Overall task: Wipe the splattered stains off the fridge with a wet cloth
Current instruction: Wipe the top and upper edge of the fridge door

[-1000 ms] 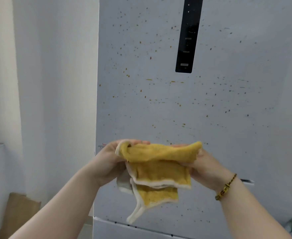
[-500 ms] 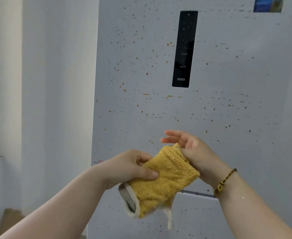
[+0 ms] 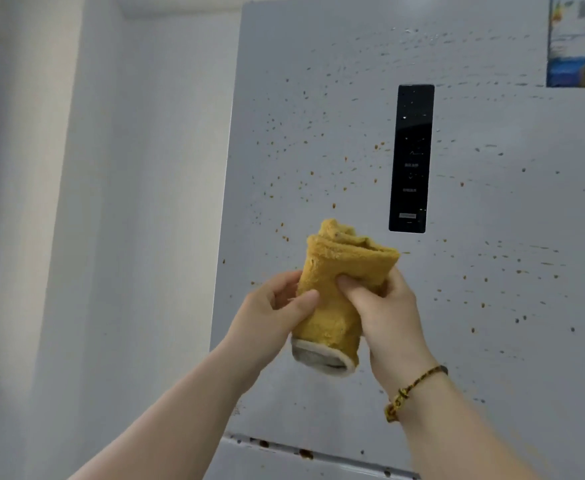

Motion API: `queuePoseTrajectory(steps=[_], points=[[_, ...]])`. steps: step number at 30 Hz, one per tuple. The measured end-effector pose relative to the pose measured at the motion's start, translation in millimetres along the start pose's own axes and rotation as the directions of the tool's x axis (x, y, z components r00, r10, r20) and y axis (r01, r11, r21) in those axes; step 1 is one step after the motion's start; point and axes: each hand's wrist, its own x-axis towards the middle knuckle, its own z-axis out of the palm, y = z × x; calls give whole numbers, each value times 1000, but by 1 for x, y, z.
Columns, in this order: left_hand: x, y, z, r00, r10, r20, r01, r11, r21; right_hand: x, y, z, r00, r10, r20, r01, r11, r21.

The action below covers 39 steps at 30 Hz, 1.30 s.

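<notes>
Evidently no wiping has been done yet, as far as can be judged: the fridge (image 3: 353,98) door is seen speckled with brown stains (image 3: 333,205) from the upper centre of the frame down to the seam at the lower edge, and no cleaned patch can be made out. One yellow cloth (image 3: 332,306), folded into a thick pad, is held up at the centre of the frame before the door; contact with the door cannot be told. It is gripped from both sides: the left hand (image 3: 270,310) is curled round its left edge, and the right hand (image 3: 384,317) is closed round its right, thumb pressed into the pile. One fridge, one cloth, two hands, one black control panel (image 3: 410,157), one sticker (image 3: 575,39) at the upper right and one bracelet (image 3: 412,389) are counted; the specks are too many to be counted.
</notes>
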Motion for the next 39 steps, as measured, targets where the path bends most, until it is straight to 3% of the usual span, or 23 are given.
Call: queuePoseTrajectory(steps=[4,8,12,15,18,20,22,26,28,31,34,36,38,39], points=[[43,7,-44,953,187,-240,-117,953,278,51,-29,20,934,-354,-40,328,898,-294],[94,12,-82,894,337,-293,-140,835,532,109,-53,37,767,-640,46,528,588,-612],[137,11,-100,902,341,-264,-146,818,557,153,-71,57,722,-686,91,486,410,-772],[160,9,-105,917,308,-254,-142,846,513,175,-80,66,748,-652,120,287,155,-945],[172,9,-101,919,308,-248,-172,876,451,180,-89,72,750,-654,99,117,-16,-993],[173,10,-95,912,333,-241,-202,875,440,179,-89,80,716,-675,179,133,-120,-984],[173,9,-90,907,344,-243,-219,878,427,178,-85,87,678,-693,244,207,-138,-969],[174,4,-83,892,358,-276,-243,894,376,175,-56,90,642,-722,259,296,-78,-952],[175,3,-82,882,363,-301,-248,899,360,177,-32,85,570,-754,326,318,-164,-934],[176,2,-81,868,362,-339,-241,905,351,182,-11,72,587,-666,461,300,-350,-888],[174,2,-78,865,356,-353,-208,896,393,194,-25,63,520,-611,597,396,-446,-802],[174,-1,-76,855,375,-359,-189,869,458,210,-50,60,522,-568,636,394,-500,-771],[175,-1,-76,851,379,-363,-176,858,482,226,-79,61,549,-581,600,384,-462,-799],[174,-1,-76,855,372,-362,-172,861,478,231,-91,64,599,-593,538,357,-404,-842]])
